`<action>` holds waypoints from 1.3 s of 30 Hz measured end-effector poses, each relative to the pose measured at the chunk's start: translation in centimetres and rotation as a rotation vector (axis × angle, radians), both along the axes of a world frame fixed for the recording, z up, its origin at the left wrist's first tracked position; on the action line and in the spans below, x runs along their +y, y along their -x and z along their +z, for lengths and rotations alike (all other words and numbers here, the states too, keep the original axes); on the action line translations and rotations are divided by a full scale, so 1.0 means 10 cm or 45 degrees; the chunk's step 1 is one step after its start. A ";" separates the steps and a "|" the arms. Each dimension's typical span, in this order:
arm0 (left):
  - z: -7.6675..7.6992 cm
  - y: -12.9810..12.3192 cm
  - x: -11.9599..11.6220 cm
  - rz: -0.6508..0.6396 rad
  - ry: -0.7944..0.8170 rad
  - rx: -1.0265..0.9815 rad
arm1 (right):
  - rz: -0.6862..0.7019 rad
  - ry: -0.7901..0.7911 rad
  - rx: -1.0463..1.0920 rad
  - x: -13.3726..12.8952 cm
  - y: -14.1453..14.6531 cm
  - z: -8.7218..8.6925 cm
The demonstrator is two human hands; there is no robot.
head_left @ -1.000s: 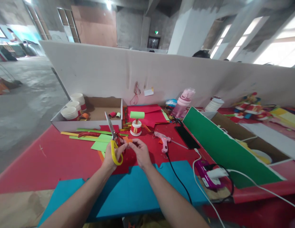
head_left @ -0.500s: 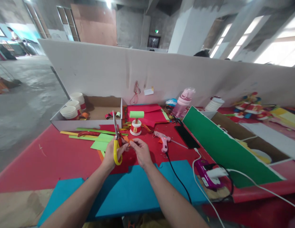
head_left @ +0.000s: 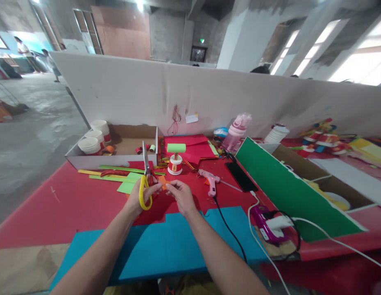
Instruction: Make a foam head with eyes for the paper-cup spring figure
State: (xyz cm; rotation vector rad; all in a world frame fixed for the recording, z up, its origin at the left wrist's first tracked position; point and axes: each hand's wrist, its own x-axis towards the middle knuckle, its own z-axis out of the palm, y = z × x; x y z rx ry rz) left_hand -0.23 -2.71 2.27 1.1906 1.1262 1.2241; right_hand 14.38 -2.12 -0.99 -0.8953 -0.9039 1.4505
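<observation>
My left hand [head_left: 138,197] is closed on yellow-handled scissors [head_left: 144,192], whose blades point up and away, and its fingertips also touch a small orange paper piece [head_left: 163,182]. Pinched around the right side of that paper are the fingertips of my right hand [head_left: 183,197]. Just beyond the hands stands a red and white paper cup [head_left: 175,165] with a spring and a light green paper roll [head_left: 176,148] on top. Light green sheets [head_left: 129,183] lie left of the scissors.
A pink glue gun [head_left: 212,182] and a black phone [head_left: 241,177] lie to the right. Beyond them are a green-sided box [head_left: 289,192] and a purple power strip [head_left: 267,225]. A cardboard box [head_left: 132,141] with cups stands back left, before a white partition [head_left: 132,90].
My left hand and the scissors have shifted slightly left and tilted. More of the orange paper shows between my hands. Another person has appeared in the far left background.
</observation>
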 end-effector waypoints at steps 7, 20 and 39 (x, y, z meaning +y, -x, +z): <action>-0.01 0.12 -0.03 -0.046 -0.276 1.118 | -0.255 0.041 0.250 0.10 -0.12 0.04; 0.03 0.12 -0.07 -0.294 -0.358 1.850 | -0.304 -0.102 0.498 0.16 -0.29 0.11; 0.09 0.09 -0.09 -0.322 -0.290 1.820 | -0.255 -0.125 0.513 0.14 -0.26 0.11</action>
